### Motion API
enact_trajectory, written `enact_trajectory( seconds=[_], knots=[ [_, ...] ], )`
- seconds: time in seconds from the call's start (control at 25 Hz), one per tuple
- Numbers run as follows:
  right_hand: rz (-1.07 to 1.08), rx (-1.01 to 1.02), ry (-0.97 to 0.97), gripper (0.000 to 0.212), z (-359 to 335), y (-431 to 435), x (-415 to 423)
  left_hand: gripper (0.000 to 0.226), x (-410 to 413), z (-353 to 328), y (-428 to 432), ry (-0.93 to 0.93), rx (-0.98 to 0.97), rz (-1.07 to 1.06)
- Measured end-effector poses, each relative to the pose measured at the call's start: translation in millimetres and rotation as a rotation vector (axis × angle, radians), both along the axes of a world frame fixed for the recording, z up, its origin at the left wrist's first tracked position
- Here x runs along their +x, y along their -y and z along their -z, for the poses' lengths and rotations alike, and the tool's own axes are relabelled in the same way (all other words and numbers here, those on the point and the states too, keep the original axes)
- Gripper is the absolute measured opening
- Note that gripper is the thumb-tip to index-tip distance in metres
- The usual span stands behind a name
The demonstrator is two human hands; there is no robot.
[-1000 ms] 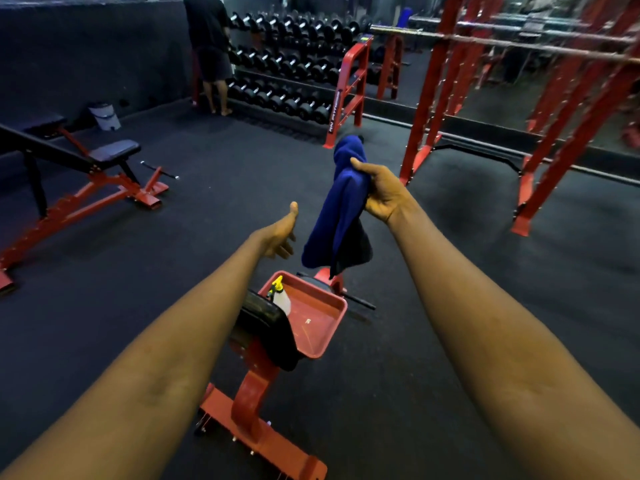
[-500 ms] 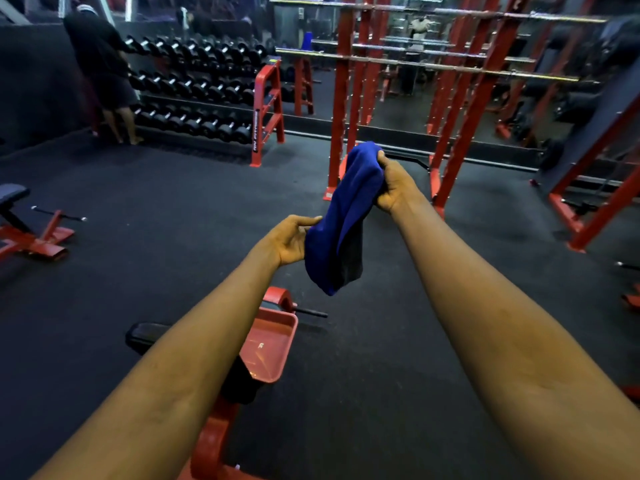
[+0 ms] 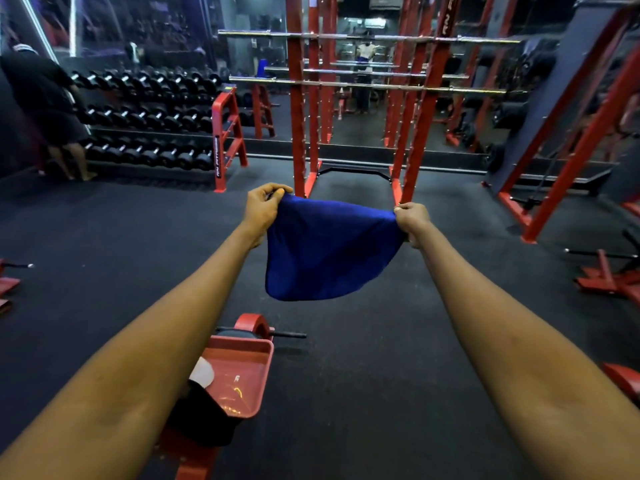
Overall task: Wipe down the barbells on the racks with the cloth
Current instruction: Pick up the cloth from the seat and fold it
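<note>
Both hands, left hand (image 3: 265,207) and right hand (image 3: 412,220), pinch blue cloth (image 3: 325,251) corners, spread taut. Barbells (image 3: 363,85) beyond hands on racks (image 3: 299,133), untouched; wiping not yet begun.

Plain blue cloth (image 3: 329,251), red racks (image 3: 420,109) (silver barbells (image 3: 363,85)), black floor (image 3: 363,375).

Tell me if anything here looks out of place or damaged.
Nothing stands out. Both hands, left hand and right hand, hold the blue cloth spread out; the barbells sit level on the red rack.
</note>
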State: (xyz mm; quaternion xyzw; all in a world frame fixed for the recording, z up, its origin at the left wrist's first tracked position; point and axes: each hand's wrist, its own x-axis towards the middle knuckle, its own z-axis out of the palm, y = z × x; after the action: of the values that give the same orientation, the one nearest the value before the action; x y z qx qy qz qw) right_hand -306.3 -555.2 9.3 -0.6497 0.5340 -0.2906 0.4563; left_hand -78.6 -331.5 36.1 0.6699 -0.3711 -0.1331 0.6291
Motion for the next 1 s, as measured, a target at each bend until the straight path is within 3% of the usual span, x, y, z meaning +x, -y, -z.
enact_trajectory(
  seconds=[0.08, 0.16, 0.2, 0.28, 0.32, 0.4, 0.48, 0.6, 0.76, 0.84, 1.0],
  knots=[
    [-0.022, 0.171, 0.294, 0.019, -23, -24, -16, 0.022, -9, -7, 9, 0.024, 0.047, -0.033],
    [-0.131, 0.363, 0.568, 0.008, -39, -35, -30, 0.014, -14, -10, 16, -0.138, 0.056, 0.044],
    [-0.196, 0.402, 0.646, 0.014, -44, -35, -37, 0.011, -16, -14, 15, -0.236, 0.053, 0.125],
    [-0.277, 0.291, 0.545, 0.030, -51, -30, -48, 0.033, -13, -20, 15, -0.238, 0.133, 0.225],
    [-0.264, 0.150, 0.354, 0.024, -52, -24, -50, 0.039, -10, -21, 15, -0.111, 0.223, 0.205],
    [-0.242, -0.177, -0.033, 0.002, -50, -16, -53, 0.029, -9, -23, 17, 0.232, 0.359, 0.101],
    [-0.195, -0.336, -0.171, 0.019, -52, -11, -56, 0.016, -15, -27, 17, 0.387, 0.364, 0.048],
    [-0.159, -0.348, -0.110, 0.031, -52, -9, -56, 0.020, -19, -29, 16, 0.347, 0.363, 0.094],
    [-0.065, -0.088, 0.224, 0.012, -57, -7, -53, 0.034, -33, -32, 24, -0.017, 0.221, 0.071],
    [-0.046, -0.004, 0.345, 0.016, -59, -6, -51, 0.027, -44, -35, 29, -0.116, 0.172, 0.000],
    [0.009, 0.151, 0.379, 0.031, -60, -10, -48, 0.033, -48, -42, 34, -0.273, 0.133, -0.033]
  ],
)
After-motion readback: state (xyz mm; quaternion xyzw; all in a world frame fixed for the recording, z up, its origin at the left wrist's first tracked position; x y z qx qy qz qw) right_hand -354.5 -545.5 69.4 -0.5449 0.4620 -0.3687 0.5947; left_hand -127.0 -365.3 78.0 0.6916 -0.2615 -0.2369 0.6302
